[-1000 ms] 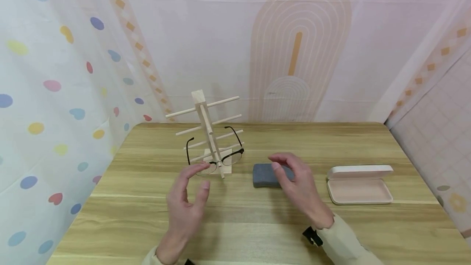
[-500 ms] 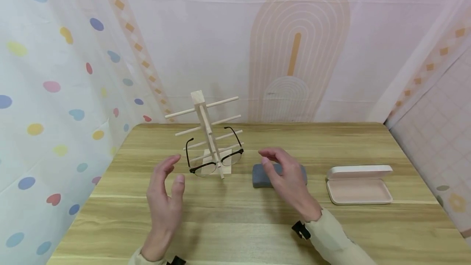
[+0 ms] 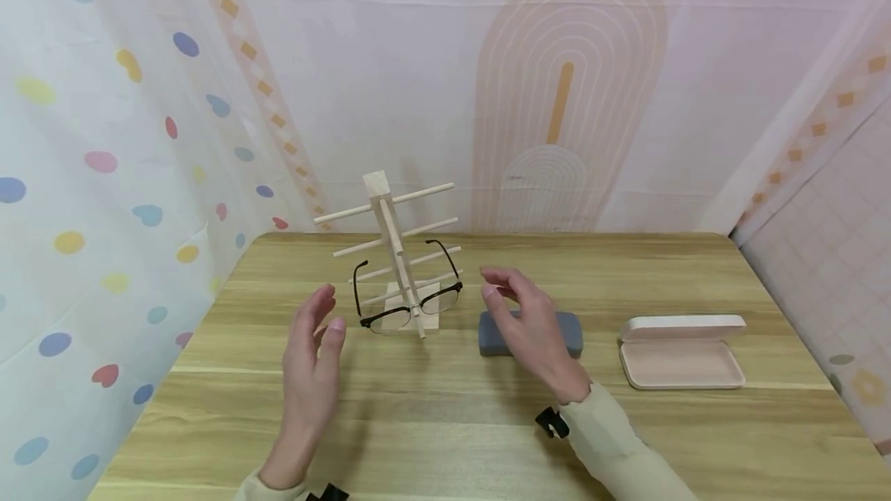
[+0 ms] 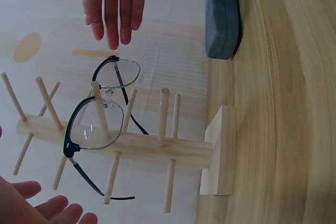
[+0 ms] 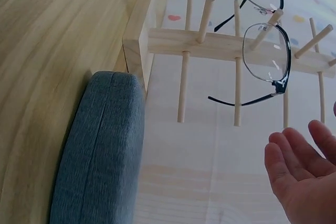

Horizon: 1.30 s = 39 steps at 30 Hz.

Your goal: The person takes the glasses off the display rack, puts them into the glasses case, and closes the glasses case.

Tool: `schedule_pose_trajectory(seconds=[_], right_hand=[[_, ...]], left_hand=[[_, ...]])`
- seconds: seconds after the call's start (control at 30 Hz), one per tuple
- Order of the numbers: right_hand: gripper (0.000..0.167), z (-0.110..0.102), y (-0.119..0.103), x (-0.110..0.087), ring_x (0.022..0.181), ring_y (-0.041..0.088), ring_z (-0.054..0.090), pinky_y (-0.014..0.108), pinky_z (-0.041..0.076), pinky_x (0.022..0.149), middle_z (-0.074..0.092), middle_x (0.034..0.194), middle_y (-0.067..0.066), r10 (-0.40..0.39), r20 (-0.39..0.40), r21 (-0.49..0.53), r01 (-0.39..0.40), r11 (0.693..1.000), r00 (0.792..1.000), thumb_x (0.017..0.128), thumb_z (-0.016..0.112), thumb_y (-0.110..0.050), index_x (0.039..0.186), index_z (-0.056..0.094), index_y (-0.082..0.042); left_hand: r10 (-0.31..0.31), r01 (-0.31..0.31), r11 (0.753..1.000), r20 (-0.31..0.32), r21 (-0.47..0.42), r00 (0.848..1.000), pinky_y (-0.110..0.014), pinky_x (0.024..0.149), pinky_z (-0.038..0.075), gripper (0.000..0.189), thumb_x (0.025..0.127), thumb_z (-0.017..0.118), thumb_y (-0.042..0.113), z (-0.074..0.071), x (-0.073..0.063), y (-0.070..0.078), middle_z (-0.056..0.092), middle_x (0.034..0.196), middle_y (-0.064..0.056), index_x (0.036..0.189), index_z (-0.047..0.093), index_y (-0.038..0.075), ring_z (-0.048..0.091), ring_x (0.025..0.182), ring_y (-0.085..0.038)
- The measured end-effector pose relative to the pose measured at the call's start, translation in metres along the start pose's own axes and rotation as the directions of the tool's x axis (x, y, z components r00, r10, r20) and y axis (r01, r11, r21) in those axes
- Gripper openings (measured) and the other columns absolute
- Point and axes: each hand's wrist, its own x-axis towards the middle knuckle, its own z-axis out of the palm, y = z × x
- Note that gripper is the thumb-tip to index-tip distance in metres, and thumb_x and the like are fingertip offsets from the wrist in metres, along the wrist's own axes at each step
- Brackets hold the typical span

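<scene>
Black half-rim eyeglasses hang on a pale wooden peg stand, temples pointing back, the lenses facing me. My left hand hovers to the left of the glasses, its fingers loosely extended and holding nothing. On the other side, my right hand is raised over a closed blue-grey glasses case, fingers gently bent with nothing in them. In the left wrist view the glasses sit around a front peg, apart from both hands. The right wrist view shows the blue-grey case near the stand's base.
An open white glasses case with a pale pink lining stands at the right of the wooden table. Patterned curtains hang behind the table and on its left. The stand's pegs stick out to both sides and forward.
My left hand has drawn back leftward, away from the glasses, uncovering their left side. My right hand has shifted left toward the stand. Glasses, stand and both cases stay in place.
</scene>
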Motion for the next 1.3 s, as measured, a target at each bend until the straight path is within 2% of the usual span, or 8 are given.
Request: schedule_pose_trajectory(seconds=[0.1, 0.23, 0.33, 0.5, 0.7, 0.97, 1.17, 1.3], right_hand=[[0.035, 0.003, 0.001, 0.003, 0.119, 0.023, 0.065, 0.045, 0.055, 0.1, 0.068, 0.132, 0.005, 0.026, 0.01, 0.004, -0.026, 1.0, 1.0, 0.108, 0.056, -0.031, 0.136, 0.064, -0.011], [0.039, 0.007, 0.003, 0.007, 0.122, 0.028, 0.064, 0.05, 0.052, 0.104, 0.067, 0.135, 0.01, 0.051, 0.024, -0.007, -0.051, 0.999, 0.998, 0.108, 0.055, -0.031, 0.139, 0.063, -0.009], [0.042, 0.01, 0.003, 0.01, 0.123, 0.031, 0.063, 0.052, 0.051, 0.104, 0.066, 0.137, 0.011, 0.079, 0.035, 0.001, -0.08, 0.997, 0.996, 0.108, 0.055, -0.033, 0.141, 0.061, -0.008], [0.043, 0.014, 0.004, 0.015, 0.125, 0.03, 0.062, 0.051, 0.05, 0.106, 0.064, 0.141, 0.009, 0.129, 0.063, 0.027, -0.131, 0.991, 0.99, 0.109, 0.053, -0.036, 0.143, 0.061, -0.01], [0.041, 0.019, 0.006, 0.022, 0.125, 0.024, 0.063, 0.047, 0.05, 0.107, 0.065, 0.139, 0.006, 0.163, 0.088, 0.052, -0.168, 0.984, 0.983, 0.11, 0.052, -0.034, 0.143, 0.061, -0.01], [0.041, 0.025, 0.006, 0.026, 0.113, 0.022, 0.067, 0.045, 0.054, 0.096, 0.07, 0.131, 0.007, 0.189, 0.086, 0.08, -0.196, 0.977, 0.978, 0.11, 0.053, -0.034, 0.142, 0.062, -0.011], [0.041, 0.029, 0.005, 0.029, 0.106, 0.027, 0.069, 0.042, 0.054, 0.086, 0.072, 0.122, 0.009, 0.19, 0.093, 0.097, -0.199, 0.975, 0.977, 0.109, 0.054, -0.033, 0.143, 0.062, -0.011], [0.038, 0.03, 0.004, 0.031, 0.101, 0.031, 0.069, 0.039, 0.054, 0.081, 0.073, 0.115, 0.01, 0.194, 0.096, 0.115, -0.204, 0.972, 0.976, 0.109, 0.055, -0.03, 0.142, 0.063, -0.011]], left_hand=[[-0.114, 0.117, 0.991, 0.053, -0.058, 0.992, -0.012, 0.105, 0.039, 0.047, 0.111, 0.047, 0.022, -0.003, 0.001, 0.002, 0.049, 0.152, -0.008, 0.155, 0.042, 0.003, 0.046, 0.14, -0.025], [-0.236, 0.253, 0.95, 0.106, -0.184, 0.966, -0.015, 0.102, 0.045, 0.047, 0.112, 0.045, 0.023, -0.005, 0.002, 0.004, 0.05, 0.149, -0.009, 0.156, 0.04, 0.006, 0.049, 0.135, -0.018], [-0.288, 0.315, 0.912, 0.136, -0.264, 0.948, -0.018, 0.101, 0.048, 0.047, 0.112, 0.044, 0.023, -0.006, 0.004, 0.002, 0.052, 0.144, -0.006, 0.155, 0.041, 0.006, 0.05, 0.133, -0.016], [-0.343, 0.385, 0.863, 0.179, -0.328, 0.922, -0.023, 0.103, 0.049, 0.047, 0.112, 0.047, 0.027, -0.007, 0.006, 0.0, 0.058, 0.137, 0.004, 0.154, 0.042, 0.006, 0.05, 0.134, -0.022], [-0.389, 0.443, 0.806, 0.212, -0.393, 0.896, -0.027, 0.103, 0.051, 0.045, 0.111, 0.05, 0.026, -0.006, 0.009, -0.003, 0.061, 0.134, 0.002, 0.151, 0.043, 0.006, 0.054, 0.128, -0.018], [-0.449, 0.496, 0.749, 0.215, -0.439, 0.867, -0.027, 0.096, 0.054, 0.04, 0.109, 0.056, 0.019, 0.0, 0.011, -0.007, 0.061, 0.117, 0.004, 0.145, 0.047, 0.003, 0.06, 0.107, -0.012], [-0.466, 0.497, 0.727, 0.19, -0.473, 0.864, -0.026, 0.093, 0.056, 0.039, 0.107, 0.059, 0.013, 0.0, 0.011, -0.008, 0.066, 0.102, 0.005, 0.142, 0.049, 0.001, 0.065, 0.097, -0.01], [-0.468, 0.495, 0.723, 0.185, -0.482, 0.864, -0.025, 0.092, 0.056, 0.039, 0.105, 0.061, 0.009, 0.001, 0.011, -0.009, 0.067, 0.097, 0.005, 0.141, 0.05, 0.0, 0.067, 0.094, -0.01]])
